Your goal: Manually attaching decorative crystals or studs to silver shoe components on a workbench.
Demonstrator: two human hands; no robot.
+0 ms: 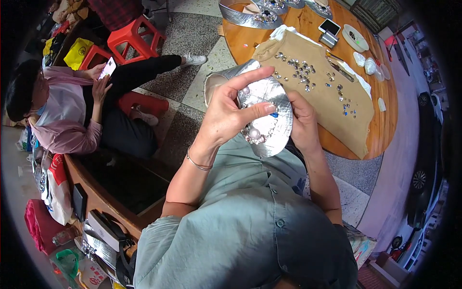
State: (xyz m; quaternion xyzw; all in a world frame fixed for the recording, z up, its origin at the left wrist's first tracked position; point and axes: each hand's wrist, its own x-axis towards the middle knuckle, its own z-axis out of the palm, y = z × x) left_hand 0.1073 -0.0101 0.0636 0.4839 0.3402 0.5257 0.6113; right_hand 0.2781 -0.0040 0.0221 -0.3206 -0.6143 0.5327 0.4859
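Held in front of my chest is a silver, foil-like curved piece, decorated with pinkish pearl beads, clear rhinestones and a blue stone. My left hand grips it from the left, the thumb pressed down beside the blue stone and the index finger stretched along its top edge. On the other side my right hand is closed around the right edge, with some fingertips hidden behind the piece. Beyond my hands, loose clear and blue rhinestones lie scattered over a tan cloth.
The round wooden table carries similar silver pieces, a tweezers-like tool, a metal block and a white bowl. At left a seated person holds a phone. Red stools stand behind.
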